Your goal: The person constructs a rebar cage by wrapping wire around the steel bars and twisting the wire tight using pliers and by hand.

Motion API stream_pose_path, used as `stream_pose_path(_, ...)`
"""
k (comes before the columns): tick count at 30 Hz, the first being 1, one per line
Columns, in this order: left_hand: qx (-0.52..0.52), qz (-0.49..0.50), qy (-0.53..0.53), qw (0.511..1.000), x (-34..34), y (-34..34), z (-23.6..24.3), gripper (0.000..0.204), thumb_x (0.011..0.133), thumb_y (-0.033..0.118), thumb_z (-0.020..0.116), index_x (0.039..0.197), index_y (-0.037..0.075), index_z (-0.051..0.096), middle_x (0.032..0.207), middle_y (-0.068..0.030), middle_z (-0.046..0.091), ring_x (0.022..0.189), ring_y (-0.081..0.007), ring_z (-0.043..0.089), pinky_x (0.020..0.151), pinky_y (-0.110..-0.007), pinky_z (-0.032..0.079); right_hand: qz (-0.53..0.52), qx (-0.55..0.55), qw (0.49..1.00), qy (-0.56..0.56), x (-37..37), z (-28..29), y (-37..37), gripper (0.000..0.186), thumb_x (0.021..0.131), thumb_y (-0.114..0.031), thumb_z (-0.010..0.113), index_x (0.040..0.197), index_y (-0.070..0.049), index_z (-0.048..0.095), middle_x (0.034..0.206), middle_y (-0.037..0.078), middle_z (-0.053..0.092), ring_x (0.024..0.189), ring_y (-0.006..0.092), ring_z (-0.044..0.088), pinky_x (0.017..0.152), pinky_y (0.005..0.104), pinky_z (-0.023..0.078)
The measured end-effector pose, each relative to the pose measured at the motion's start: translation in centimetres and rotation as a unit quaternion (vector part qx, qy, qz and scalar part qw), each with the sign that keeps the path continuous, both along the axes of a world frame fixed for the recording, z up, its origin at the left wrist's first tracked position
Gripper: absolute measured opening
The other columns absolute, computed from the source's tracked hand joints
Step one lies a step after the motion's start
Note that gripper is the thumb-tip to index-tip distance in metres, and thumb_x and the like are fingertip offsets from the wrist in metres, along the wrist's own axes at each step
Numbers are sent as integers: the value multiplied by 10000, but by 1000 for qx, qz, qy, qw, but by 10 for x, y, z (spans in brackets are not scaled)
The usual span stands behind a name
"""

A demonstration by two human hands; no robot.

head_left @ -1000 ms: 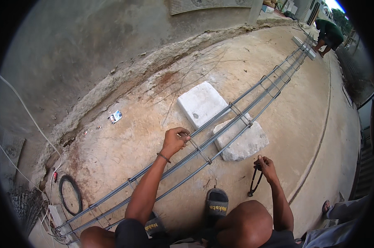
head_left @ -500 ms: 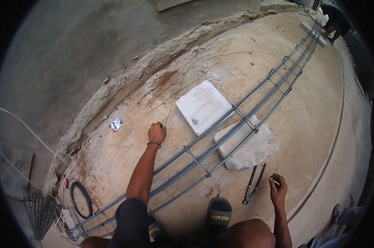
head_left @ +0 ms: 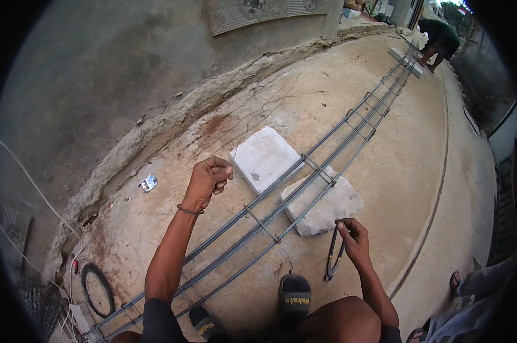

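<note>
My left hand (head_left: pixel 208 180) is closed on a thin tie wire (head_left: pixel 233 150) that runs up from my fingers, held above the ground left of the rebar cage. My right hand (head_left: pixel 353 239) grips the handles of dark pincers (head_left: pixel 332 258), which hang tip-down near the ground. A long rebar cage (head_left: pixel 281 203) of several bars and square stirrups runs diagonally from lower left to upper right. It rests on a white block (head_left: pixel 260 158) and a rough concrete chunk (head_left: pixel 330 203). My sandalled feet (head_left: pixel 294 295) stand by the cage.
A coil of black cable (head_left: pixel 96 287) lies at the lower left. A small wrapper (head_left: pixel 148 183) sits on the concrete. Another person (head_left: pixel 438 35) bends over the cage's far end. Someone's foot (head_left: pixel 456 279) shows at the right. A grey wall (head_left: pixel 98 86) borders the slab on the left.
My left hand rose off the cage and drew the tie wire up and to the left. My right hand lifted the pincers by their handles. The view shifted slightly.
</note>
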State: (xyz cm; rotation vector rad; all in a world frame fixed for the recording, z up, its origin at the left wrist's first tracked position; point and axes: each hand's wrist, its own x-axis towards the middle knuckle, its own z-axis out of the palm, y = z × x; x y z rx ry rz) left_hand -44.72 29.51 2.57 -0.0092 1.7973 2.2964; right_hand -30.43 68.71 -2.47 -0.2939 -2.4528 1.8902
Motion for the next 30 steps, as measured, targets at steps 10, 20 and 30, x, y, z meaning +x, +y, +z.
stream_pose_path(10, -150, -116, 189, 964, 124, 64, 52, 86, 875, 13, 674, 947, -5, 631, 784, -25, 657, 696, -52, 588, 612, -205, 458, 16, -457, 887, 64, -137, 188, -108, 604, 995, -458, 487, 1340, 31, 406, 1027, 106, 566, 830, 183, 572, 741, 331, 520)
stream_pose_path(20, -287, -205, 205, 913, 131, 50, 19, 99, 799, 40, 689, 886, -1, 664, 678, -116, 673, 600, -157, 647, 569, -290, 479, -132, -314, 908, 244, -95, 274, 4, 465, 993, -367, 541, 1256, 13, 489, 763, -6, 457, 621, 80, 410, 566, 234, 394)
stream_pose_path(30, -295, -316, 406, 805, 197, 174, -64, 251, 844, 190, 664, 1005, -2, 662, 816, -182, 695, 685, -296, 690, 648, -364, 544, -314, -111, 808, 485, -37, 373, 111, 363, 1005, -460, 469, 1089, -110, 424, 686, -20, 422, 455, 70, 353, 380, 238, 283)
